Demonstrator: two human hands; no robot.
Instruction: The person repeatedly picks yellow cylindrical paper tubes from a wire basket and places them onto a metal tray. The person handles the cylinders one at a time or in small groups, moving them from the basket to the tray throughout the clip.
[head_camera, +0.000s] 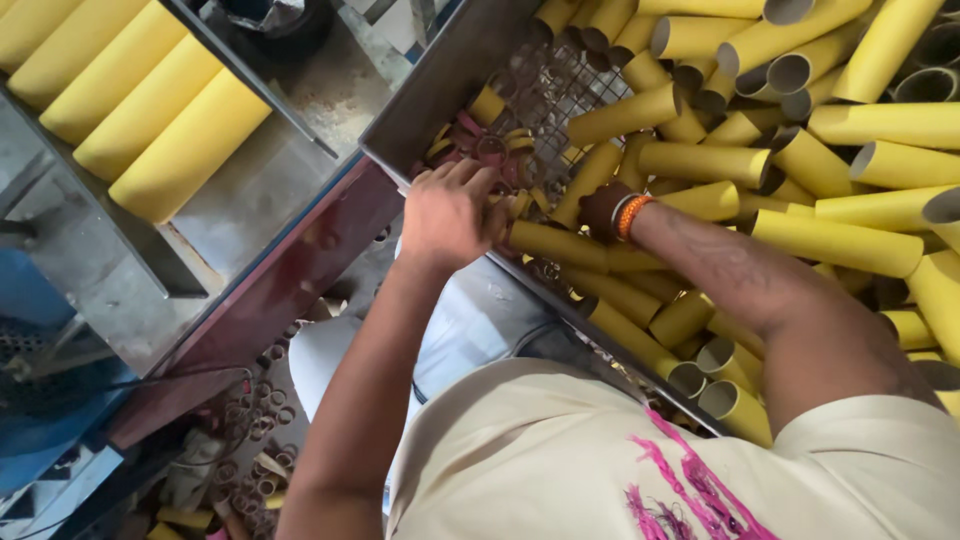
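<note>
I am watching the left hand (450, 212) reaching over the near rim of the metal bin (430, 95), its fingers curling down onto the small cut rings (490, 150) piled in the bin's corner; whether that grip is closing on a ring I cannot tell. The right hand (605, 208) is sinking among the yellow tubes (700, 160), mostly hidden, so its grip is also unclear. The rings are sitting on exposed wire mesh (560, 85), likely having settled below the longer tubes. The bin walls are crowding both wrists, with little open room. Longer yellow tubes (150, 110) are lying apart on a rack, left.
</note>
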